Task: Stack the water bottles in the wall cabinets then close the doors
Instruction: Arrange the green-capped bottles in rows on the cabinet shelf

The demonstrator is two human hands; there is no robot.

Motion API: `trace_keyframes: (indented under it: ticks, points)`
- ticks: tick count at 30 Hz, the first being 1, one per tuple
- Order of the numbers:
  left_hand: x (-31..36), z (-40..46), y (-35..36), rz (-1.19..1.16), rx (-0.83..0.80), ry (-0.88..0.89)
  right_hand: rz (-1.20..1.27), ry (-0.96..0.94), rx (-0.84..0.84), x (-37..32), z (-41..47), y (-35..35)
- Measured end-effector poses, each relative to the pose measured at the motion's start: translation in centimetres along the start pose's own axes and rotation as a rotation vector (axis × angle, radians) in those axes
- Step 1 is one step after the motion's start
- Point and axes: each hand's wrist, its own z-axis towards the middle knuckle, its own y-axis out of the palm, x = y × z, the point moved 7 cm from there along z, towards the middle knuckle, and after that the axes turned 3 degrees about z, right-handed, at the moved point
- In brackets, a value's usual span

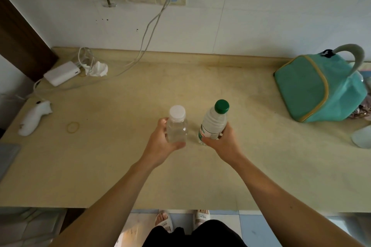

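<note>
The beige countertop (124, 166) fills the middle of the frame; its near edge runs across the lower part, its far edge meets the white wall along the upper third; broad bare surface lies around and below the two hands, with clutter only toward the sides. At the left sit a white charger block (61, 73), a crumpled tissue (97, 69), a white handheld device (33, 118) and a rubber band (73, 127); at the right edge stands a teal bag (319, 88).

Near the centre, the white-capped bottle (177, 124) is clear, unlabelled and squat; the green-capped bottle (213, 124) is ribbed, with a green-and-white label low on its body, and tilts slightly right; the two stand close beside each other without touching.

The left hand (160, 142) wraps the white-capped bottle from its left side, thumb across the base; the right hand (224, 142) clasps the green-capped bottle around its lower half from the right; whether either base rests on the counter cannot be told.
</note>
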Motion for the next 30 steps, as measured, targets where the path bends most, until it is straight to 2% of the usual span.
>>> trace_keyframes:
  ticks: [8,13,20,30]
  points:
    - [0.2,0.1,-0.6,-0.01,0.041,0.003,0.045,-0.026,0.115,-0.7,-0.9,-0.3]
    - [4.6,1.0,-3.1,-0.114,0.08,0.098,0.124,-0.107,0.155,-4.6,-2.1,-0.4]
    - [16.8,1.3,-7.5,-0.13,0.079,0.381,0.179,-0.348,0.271,-16.8,-4.2,-3.7]
    - [39.8,-3.7,-11.3,-0.225,0.122,0.816,0.234,-0.729,0.505,-36.9,-11.9,-14.2]
